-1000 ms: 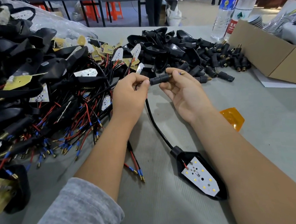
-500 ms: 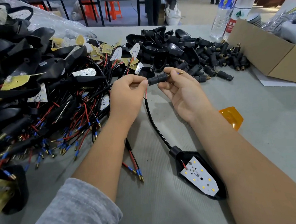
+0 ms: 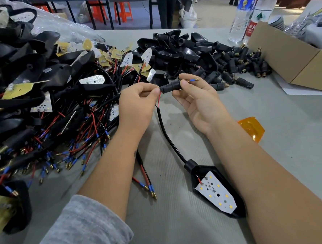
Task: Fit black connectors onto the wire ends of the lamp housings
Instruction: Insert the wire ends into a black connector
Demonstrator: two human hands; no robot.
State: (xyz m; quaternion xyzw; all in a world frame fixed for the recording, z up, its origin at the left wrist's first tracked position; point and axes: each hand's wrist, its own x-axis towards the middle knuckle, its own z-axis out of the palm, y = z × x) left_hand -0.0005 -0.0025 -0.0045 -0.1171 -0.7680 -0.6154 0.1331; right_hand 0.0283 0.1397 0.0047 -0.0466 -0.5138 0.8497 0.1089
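Black connector [image 3: 170, 87] level (lengthwise left-right)

Head-worn camera looks forward and down, close over the table [image 3: 182, 233]

The red label of the nearer water bottle [image 3: 262, 8] bears white Chinese characters, "农夫", under a green triangle mark. The farther bottle's [image 3: 243, 13] blue label is too blurred to read.
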